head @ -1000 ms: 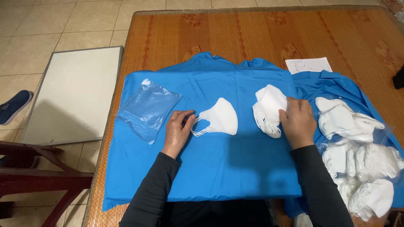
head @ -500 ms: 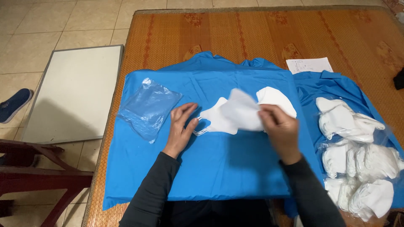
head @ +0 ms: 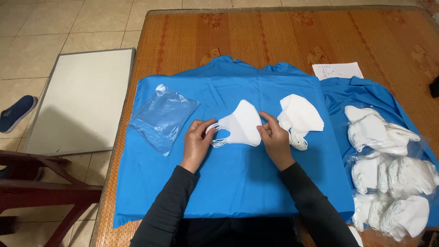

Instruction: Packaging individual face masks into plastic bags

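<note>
1. The left hand (head: 197,142) pinched the ear loops and the right hand (head: 273,137) pressed its fingers on the edge of a small stack of white masks (head: 241,123), squaring it flat mid-cloth.
2. The blue cloth (head: 238,183) kept them clean.
3. Nearby lay a second stack (head: 299,116), a clear plastic bag (head: 162,116) and bagged masks (head: 393,174); nothing blocked the hands.

Soft, even indoor light — sharp focus, faint shadows, slight edge distortion
</note>
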